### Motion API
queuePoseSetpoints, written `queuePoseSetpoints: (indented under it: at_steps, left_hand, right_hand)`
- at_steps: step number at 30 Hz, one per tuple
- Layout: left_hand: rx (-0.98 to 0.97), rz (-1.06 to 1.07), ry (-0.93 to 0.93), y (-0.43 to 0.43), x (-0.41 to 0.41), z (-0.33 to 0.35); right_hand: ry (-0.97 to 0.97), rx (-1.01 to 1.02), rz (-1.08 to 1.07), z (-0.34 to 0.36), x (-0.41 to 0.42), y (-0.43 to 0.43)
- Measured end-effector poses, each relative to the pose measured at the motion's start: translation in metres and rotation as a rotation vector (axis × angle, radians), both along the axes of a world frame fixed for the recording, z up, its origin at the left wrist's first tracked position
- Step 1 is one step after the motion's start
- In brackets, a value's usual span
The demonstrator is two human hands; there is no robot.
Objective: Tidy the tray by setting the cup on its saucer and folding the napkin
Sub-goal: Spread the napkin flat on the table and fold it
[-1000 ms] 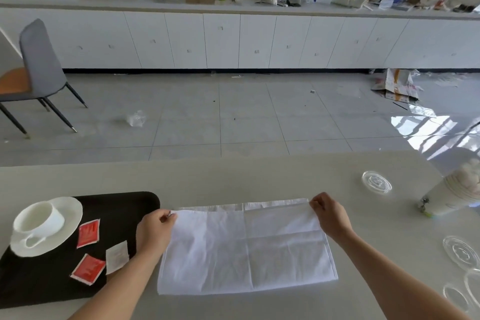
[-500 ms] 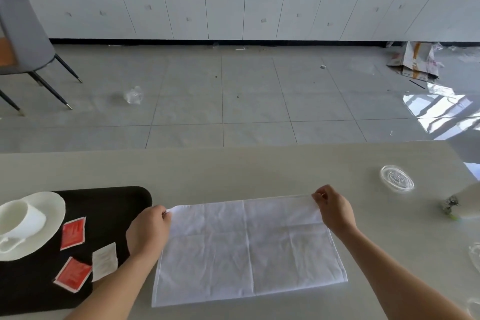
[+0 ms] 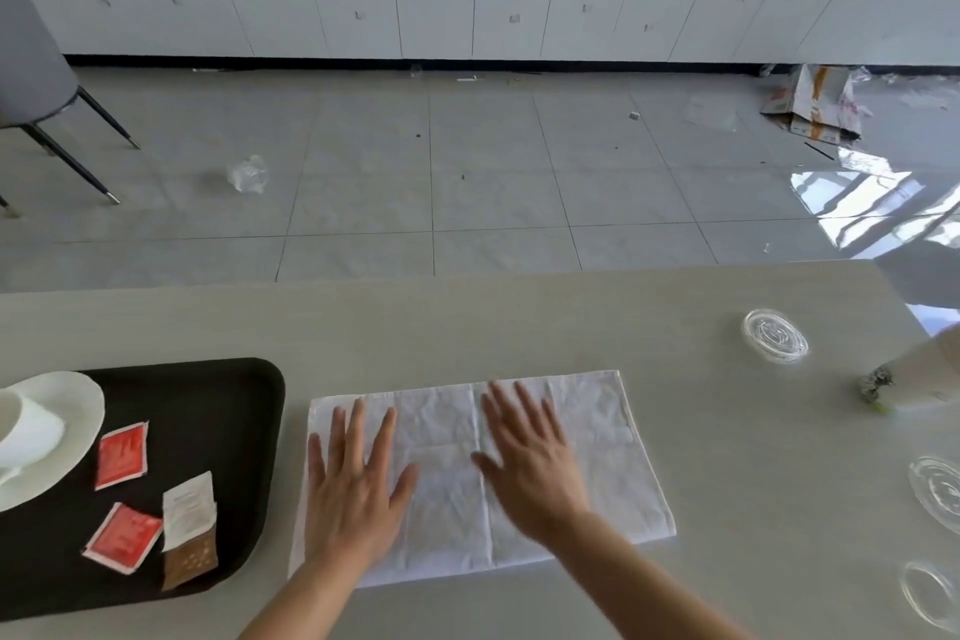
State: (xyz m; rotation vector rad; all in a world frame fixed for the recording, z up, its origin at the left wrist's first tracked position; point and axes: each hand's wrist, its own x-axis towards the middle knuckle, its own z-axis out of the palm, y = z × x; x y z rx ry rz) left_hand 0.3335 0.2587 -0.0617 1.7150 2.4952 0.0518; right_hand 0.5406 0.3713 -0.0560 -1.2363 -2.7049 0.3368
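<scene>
Pale tabletop (image 3: 467, 327) held a white napkin (image 3: 597, 457) lying folded flat, right of the black tray (image 3: 218, 405). Left hand (image 3: 353, 489) and right hand (image 3: 530, 463) pressed on it, fingers spread, gripping nothing. On the tray's left, the cup (image 3: 26, 431) sat on its saucer (image 3: 78, 411).

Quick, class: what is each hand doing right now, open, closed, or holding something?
Left hand: open, fingers spread, flat on the napkin, holding nothing.
Right hand: open, flat on the napkin, holding nothing.
</scene>
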Motion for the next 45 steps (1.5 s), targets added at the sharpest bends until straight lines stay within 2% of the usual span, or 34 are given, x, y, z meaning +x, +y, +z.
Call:
queuePoseSetpoints:
  at_steps: [3, 6, 16, 23, 28, 31, 35, 39, 45]
  left_hand:
    - [-0.056, 0.049, -0.002, -0.003, 0.002, -0.01]
    - [-0.085, 0.057, 0.002, -0.006, -0.001, -0.015]
    - [-0.082, 0.077, -0.022, -0.008, 0.0, -0.012]
    - [-0.18, 0.147, -0.086, -0.021, 0.012, 0.011]
    - [-0.071, 0.167, -0.081, -0.072, 0.02, 0.025]
    - [-0.099, 0.292, -0.047, -0.091, 0.021, 0.027]
    - [-0.091, 0.555, -0.238, -0.094, 0.023, 0.034]
    - [-0.065, 0.722, -0.386, -0.084, 0.014, 0.033]
    - [-0.053, 0.844, -0.625, -0.073, -0.003, 0.036]
  right_hand:
    - [-0.106, -0.031, 0.051, -0.017, -0.02, -0.026]
    - [-0.128, -0.036, 0.005, -0.025, -0.008, -0.03]
    - [-0.237, -0.018, -0.294, -0.031, 0.12, -0.009]
    - [-0.29, -0.069, -0.299, -0.033, 0.126, -0.007]
    - [-0.292, -0.073, -0.285, -0.034, 0.133, -0.012]
    - [-0.295, -0.074, -0.302, -0.034, 0.138, -0.018]
    - [-0.295, -0.077, -0.319, -0.033, 0.142, -0.026]
    - [-0.288, -0.075, -0.322, -0.032, 0.143, -0.028]
    - [-0.264, -0.087, -0.319, -0.031, 0.143, -0.026]
